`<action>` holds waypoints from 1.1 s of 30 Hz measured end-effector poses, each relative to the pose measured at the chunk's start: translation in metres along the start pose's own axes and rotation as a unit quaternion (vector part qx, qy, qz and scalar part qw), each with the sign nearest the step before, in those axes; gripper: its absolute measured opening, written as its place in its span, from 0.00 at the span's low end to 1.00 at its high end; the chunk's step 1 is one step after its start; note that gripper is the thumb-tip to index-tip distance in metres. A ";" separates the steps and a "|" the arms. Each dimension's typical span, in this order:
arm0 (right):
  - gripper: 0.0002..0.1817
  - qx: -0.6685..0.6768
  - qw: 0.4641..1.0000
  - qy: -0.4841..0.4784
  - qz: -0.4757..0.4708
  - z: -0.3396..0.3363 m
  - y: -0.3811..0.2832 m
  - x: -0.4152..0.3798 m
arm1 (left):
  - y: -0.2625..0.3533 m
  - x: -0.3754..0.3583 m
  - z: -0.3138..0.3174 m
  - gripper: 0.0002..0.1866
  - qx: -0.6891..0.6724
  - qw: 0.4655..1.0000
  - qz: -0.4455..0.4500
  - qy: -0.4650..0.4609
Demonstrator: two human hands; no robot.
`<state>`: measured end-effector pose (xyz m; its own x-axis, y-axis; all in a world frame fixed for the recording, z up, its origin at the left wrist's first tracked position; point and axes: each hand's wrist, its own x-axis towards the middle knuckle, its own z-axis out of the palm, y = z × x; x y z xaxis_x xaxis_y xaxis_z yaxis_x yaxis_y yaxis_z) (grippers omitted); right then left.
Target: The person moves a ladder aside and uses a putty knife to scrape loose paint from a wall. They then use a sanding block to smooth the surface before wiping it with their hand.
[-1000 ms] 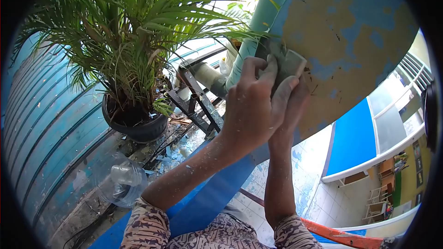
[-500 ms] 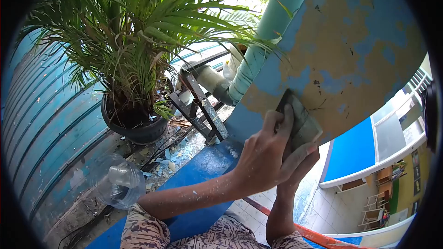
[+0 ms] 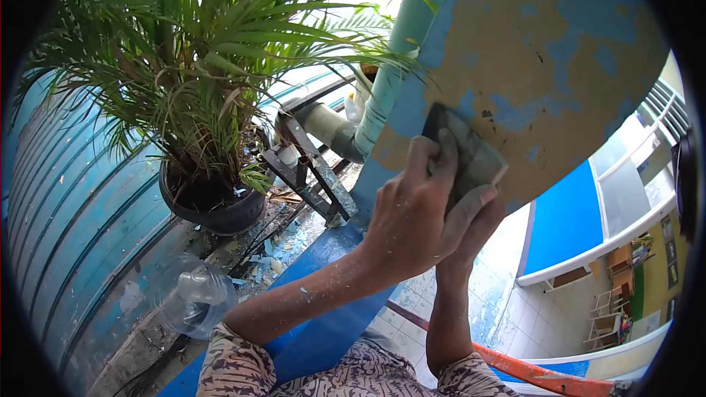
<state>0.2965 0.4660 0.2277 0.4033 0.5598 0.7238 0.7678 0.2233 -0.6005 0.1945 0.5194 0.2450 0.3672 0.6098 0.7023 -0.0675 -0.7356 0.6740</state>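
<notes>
My left hand [image 3: 412,209] is closed on a flat grey, dusty scraper [image 3: 474,158] with a dark corner, its fingers on the near face and its thumb along the lower side. My right hand [image 3: 482,229] is closed around the lower part of the same scraper, mostly hidden behind the left. The scraper's upper edge lies against a curved panel [image 3: 507,51] of patchy blue paint over tan. Pale flecks dot my left forearm.
A potted palm [image 3: 213,213] stands to the left beside a corrugated blue wall [image 3: 81,198]. Nearby are a clear plastic jug [image 3: 195,298], a dark metal frame [image 3: 312,169], a teal pipe [image 3: 382,103] and paint flakes [image 3: 283,246]. An orange bar [image 3: 544,378] crosses the lower right.
Both hands and the scraper have moved a little up the panel, toward its left edge. My view has shifted slightly, so the surroundings sit a bit differently.
</notes>
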 end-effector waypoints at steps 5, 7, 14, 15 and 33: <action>0.24 0.157 0.984 0.055 0.057 0.006 -0.014 -0.006 | 0.002 -0.017 0.006 0.36 -0.014 0.999 0.031 -0.005; 0.25 0.154 0.986 0.065 0.027 0.008 -0.002 -0.001 | 0.000 -0.005 0.004 0.35 -0.009 0.999 0.034 0.000; 0.24 0.224 0.969 0.073 0.076 -0.003 -0.020 -0.004 | 0.011 -0.013 0.011 0.32 -0.024 0.999 0.038 0.013; 0.24 0.321 0.935 0.079 0.127 -0.002 -0.023 -0.004 | 0.006 -0.010 0.012 0.32 -0.024 0.999 0.039 0.019; 0.24 0.267 0.952 0.105 0.108 -0.014 -0.020 -0.003 | 0.016 -0.007 0.015 0.34 -0.031 0.998 0.061 -0.014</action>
<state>0.2870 0.4483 0.2421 0.6564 0.4796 0.5824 0.3160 0.5262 -0.7895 0.2044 0.4991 0.2471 0.3781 0.5073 0.7744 -0.1696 -0.7844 0.5967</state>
